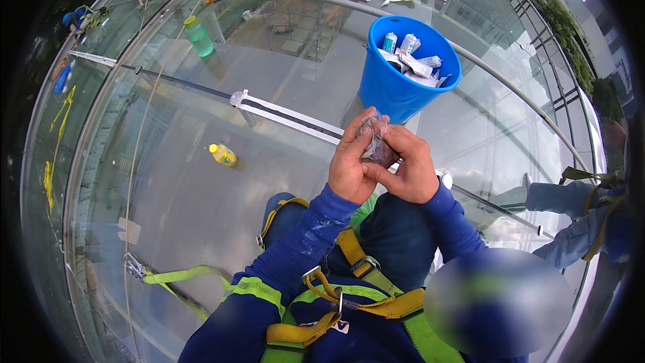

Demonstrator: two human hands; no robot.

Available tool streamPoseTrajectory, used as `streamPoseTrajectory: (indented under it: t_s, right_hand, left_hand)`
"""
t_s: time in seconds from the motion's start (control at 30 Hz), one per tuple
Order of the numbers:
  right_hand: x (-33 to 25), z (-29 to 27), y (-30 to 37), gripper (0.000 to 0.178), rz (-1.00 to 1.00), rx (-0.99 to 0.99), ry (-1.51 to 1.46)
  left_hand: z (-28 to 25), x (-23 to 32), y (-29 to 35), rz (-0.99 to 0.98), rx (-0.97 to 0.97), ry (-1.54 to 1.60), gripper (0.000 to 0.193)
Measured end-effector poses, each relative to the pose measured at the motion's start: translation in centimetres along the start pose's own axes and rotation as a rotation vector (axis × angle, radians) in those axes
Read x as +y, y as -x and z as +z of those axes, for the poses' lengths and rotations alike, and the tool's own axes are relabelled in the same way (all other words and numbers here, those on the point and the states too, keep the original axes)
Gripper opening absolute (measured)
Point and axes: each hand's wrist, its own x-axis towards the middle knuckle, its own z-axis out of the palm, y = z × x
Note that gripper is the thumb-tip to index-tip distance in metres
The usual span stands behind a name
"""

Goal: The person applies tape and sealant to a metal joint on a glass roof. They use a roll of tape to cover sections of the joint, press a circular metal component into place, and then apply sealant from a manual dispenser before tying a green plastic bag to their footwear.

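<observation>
In front of my body, my left hand [347, 165] and my right hand [412, 163] meet around a crumpled piece of clear plastic film [373, 136]. The fingers of both hands are closed on it, and part of it is hidden between them. Just beyond my hands stands a blue bucket [379, 87]. Inside lie several white tubes [408, 44] and crumpled wrappers [420, 67]. A white strip with a dark line along it [289, 115] runs over the glass toward my left hand.
A yellow-capped bottle [223, 155] and a green bottle [199, 37] stand to the left on the glass panels [181, 208]. A curved rail [322, 0] passes beyond the bucket. A lime strap with a metal hook [138, 269] lies left. Another person's legs [564, 212] show at right.
</observation>
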Motion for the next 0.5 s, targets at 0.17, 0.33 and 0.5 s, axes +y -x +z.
streamPoseTrajectory:
  t_s: [0.17, 0.33, 0.5]
  right_hand:
    - [1.0, 0.4, 1.0, 0.075, 0.028, 0.173, -0.003]
    - [0.8, -0.2, 1.2, 0.077, 0.010, 0.167, 0.078]
    - [2.4, -1.3, 1.2, 0.052, 0.243, 0.383, -0.219]
  left_hand:
    - [-0.5, -0.9, -0.4, 0.111, 0.081, -0.107, 0.029]
    - [-0.7, 1.4, -0.9, 0.052, 0.211, -0.221, 0.017]
    - [-4.3, 3.8, -1.5, -0.019, 0.286, -0.129, 0.025]
